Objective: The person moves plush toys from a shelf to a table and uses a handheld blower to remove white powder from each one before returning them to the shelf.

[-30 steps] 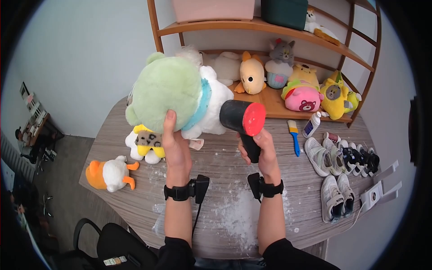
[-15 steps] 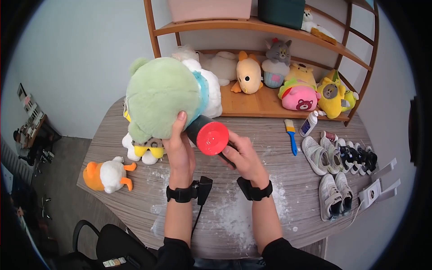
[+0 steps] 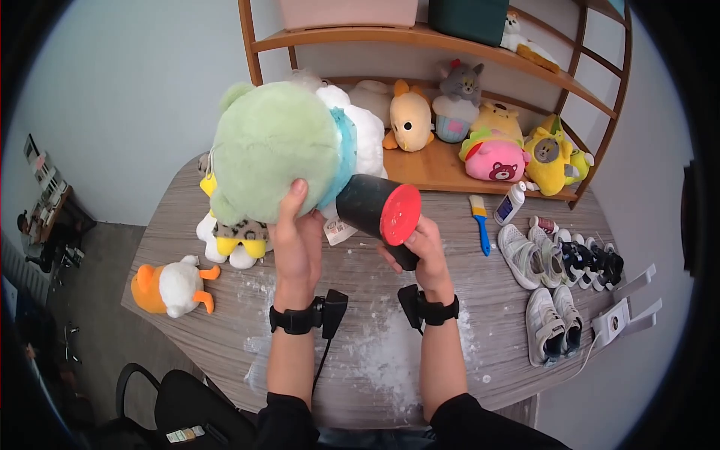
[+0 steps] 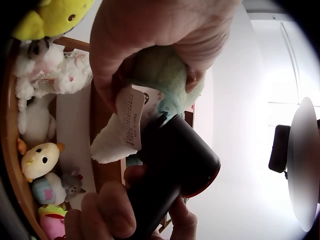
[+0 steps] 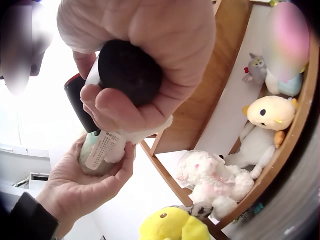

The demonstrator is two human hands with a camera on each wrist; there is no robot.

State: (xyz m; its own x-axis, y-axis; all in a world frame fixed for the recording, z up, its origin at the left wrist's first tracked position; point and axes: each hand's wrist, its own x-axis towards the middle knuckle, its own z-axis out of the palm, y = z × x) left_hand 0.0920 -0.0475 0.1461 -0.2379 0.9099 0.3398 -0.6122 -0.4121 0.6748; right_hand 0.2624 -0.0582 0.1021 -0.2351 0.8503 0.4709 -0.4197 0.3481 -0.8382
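Note:
In the head view my left hand (image 3: 295,251) grips a plush toy (image 3: 274,150) with a big pale green head, white body and blue neck scarf. The thumb lies against the head, the fingers curl beneath. A paper label (image 4: 131,117) hangs from the toy, printed side showing in the left wrist view. My right hand (image 3: 424,259) is wrapped around the handle of a black hair dryer (image 3: 364,204) with a red end (image 3: 400,214). Its barrel sits close at the blue scarf, the red end facing away from the toy. The toy's face is hidden in the head view.
White powdery marks (image 3: 390,352) cover the table's middle. An orange-and-white plush (image 3: 180,287) and a yellow one (image 3: 240,244) are at left. A blue-handled brush (image 3: 481,225), white bottle (image 3: 510,204) and several shoes (image 3: 546,326) stand right. Behind, a wooden shelf (image 3: 427,174) holds plush toys.
The hair dryer swung left against the toy, with its red end toward the camera, then back right a little. The plush toy dipped and tilted, then rose slightly; both hands kept their hold.

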